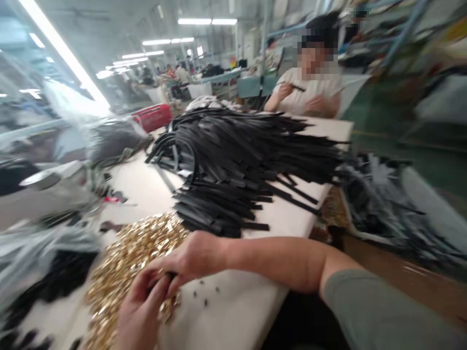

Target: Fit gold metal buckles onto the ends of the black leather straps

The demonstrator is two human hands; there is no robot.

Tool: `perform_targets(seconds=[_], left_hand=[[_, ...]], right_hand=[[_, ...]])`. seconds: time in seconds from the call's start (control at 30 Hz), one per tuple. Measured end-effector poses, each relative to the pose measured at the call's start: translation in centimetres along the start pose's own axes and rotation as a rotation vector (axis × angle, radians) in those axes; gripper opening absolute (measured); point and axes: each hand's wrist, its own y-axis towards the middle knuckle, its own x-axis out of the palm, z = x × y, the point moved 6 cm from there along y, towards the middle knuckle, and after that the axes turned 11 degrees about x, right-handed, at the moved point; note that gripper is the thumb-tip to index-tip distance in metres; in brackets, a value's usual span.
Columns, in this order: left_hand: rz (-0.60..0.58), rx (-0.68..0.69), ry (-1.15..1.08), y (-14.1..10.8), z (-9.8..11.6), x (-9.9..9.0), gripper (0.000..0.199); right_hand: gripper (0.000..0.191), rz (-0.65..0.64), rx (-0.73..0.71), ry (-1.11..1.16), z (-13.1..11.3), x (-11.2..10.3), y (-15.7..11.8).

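Observation:
My left hand [140, 308] and my right hand [189, 257] meet over the near edge of a heap of gold metal pieces [109, 277]. Both have their fingers closed in a pinch. A small black piece [170, 275] shows between the fingertips; most of it is hidden, and I cannot tell its kind. My right forearm reaches across the table from the right. Just beyond my hands lies a bundle of black straps [215, 209], with a larger pile of black straps [233, 141] behind it.
Tiny dark bits [206, 302] lie on the white tabletop [226, 301]. Clear plastic bags [40, 257] and black material crowd the left. A red crate [155, 116] stands at the back. Across the table sits a co-worker [310, 87] holding a dark strip. A full bin [386, 204] stands right.

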Motion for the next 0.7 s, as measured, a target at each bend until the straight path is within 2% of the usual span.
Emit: perform_targets(seconds=[0.03,0.1,0.17,0.3,0.47,0.57,0.7], left_hand=[[0.008,-0.018,0.001,-0.8,0.4,-1.2,0.054],[0.006,0.000,-0.051,-1.6,1.1,-2.1,0.051],[0.017,0.089,-0.070,-1.4,1.5,-1.9,0.049],[-0.021,0.151,-0.088,-0.7,1.4,-1.0,0.059],[0.041,0.140,-0.116,-0.8,1.7,-1.6,0.058],[0.060,0.124,-0.148,-0.6,1.7,-1.8,0.058],[0.055,0.112,-0.179,-0.4,1.5,-1.8,0.059]], right_hand=[[0.046,0.039,0.021,0.052,0.2,0.0,0.0],[0.041,0.077,0.016,0.088,0.6,0.3,0.0],[0.037,0.118,-0.001,0.102,1.0,0.6,0.1],[0.031,0.157,-0.049,0.085,1.2,0.8,0.0],[0.020,0.138,0.051,0.020,2.2,0.6,0.0],[0.013,0.131,0.073,0.055,2.6,0.6,0.1],[0.020,0.191,0.041,0.175,2.1,0.8,0.2]])
